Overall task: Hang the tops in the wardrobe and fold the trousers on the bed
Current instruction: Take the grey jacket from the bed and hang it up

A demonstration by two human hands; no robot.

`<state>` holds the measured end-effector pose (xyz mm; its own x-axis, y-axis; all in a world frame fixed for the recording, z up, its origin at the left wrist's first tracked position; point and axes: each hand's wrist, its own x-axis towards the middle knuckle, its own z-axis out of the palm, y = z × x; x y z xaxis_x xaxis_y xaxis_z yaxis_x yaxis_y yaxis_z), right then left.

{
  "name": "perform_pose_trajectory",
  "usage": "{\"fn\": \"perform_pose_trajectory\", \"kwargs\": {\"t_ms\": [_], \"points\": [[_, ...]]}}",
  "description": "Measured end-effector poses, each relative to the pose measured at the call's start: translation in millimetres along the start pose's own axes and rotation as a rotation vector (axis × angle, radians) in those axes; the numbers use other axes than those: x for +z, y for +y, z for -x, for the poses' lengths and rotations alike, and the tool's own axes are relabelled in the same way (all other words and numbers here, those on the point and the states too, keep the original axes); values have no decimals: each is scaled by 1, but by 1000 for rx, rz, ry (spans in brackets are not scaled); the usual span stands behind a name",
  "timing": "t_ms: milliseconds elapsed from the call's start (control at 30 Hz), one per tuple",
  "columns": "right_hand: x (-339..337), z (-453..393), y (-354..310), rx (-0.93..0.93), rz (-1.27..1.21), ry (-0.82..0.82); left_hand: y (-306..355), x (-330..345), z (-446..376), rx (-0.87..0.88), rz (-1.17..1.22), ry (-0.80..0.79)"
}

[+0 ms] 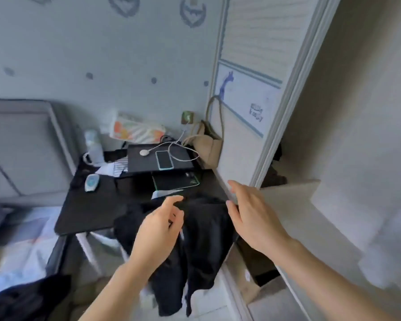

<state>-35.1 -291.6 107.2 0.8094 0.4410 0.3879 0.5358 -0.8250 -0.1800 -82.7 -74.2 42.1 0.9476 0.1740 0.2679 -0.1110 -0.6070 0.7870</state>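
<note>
Both hands are reaching forward at lower centre of the frame, over a black garment [204,246] hanging down in front of the dark surface [90,205]. Left hand [159,230] is sitting against the garment's upper left part, index finger pointing forward, other fingers curling in; cannot tell if they are actually pinching cloth. Right hand [252,218] is at the garment's upper right edge, fingers fairly straight and spread, thumb touching or just beside the cloth; grip not clear. Frame is motion-blurred. Wardrobe [333,158] is filling the right side of the frame, its white sliding door [245,93] standing just beyond the right hand. Bed [16,239] with patterned cover is showing at lower left, another dark garment [26,300] lying at the bottom left corner. On the surface, centre frame: laptop [148,163] with a phone [164,160] lying on top, white cable [183,149], bottle [94,144]. Beige bag [208,144] is leaning against the wardrobe door.
</note>
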Motion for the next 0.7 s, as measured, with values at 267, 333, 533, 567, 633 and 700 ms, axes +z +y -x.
{"fn": "perform_pose_trajectory", "kwargs": {"t_ms": [267,333,533,567,633,700], "points": [[112,45,-175,37,-778,-562,-105,-103,211,-552,-123,301],[136,56,-226,3,-834,-700,-122,-127,258,-652,-139,397],[198,83,-354,-132,-840,-932,-172,-181,360,-910,-149,579],[208,86,-369,-154,-822,-956,-180,-189,372,-949,-126,608],[234,96,-411,-191,-771,-1023,-206,-208,405,-1043,-94,660],[257,102,-444,-199,-713,-1077,-231,-222,432,-1131,-65,692]]}}
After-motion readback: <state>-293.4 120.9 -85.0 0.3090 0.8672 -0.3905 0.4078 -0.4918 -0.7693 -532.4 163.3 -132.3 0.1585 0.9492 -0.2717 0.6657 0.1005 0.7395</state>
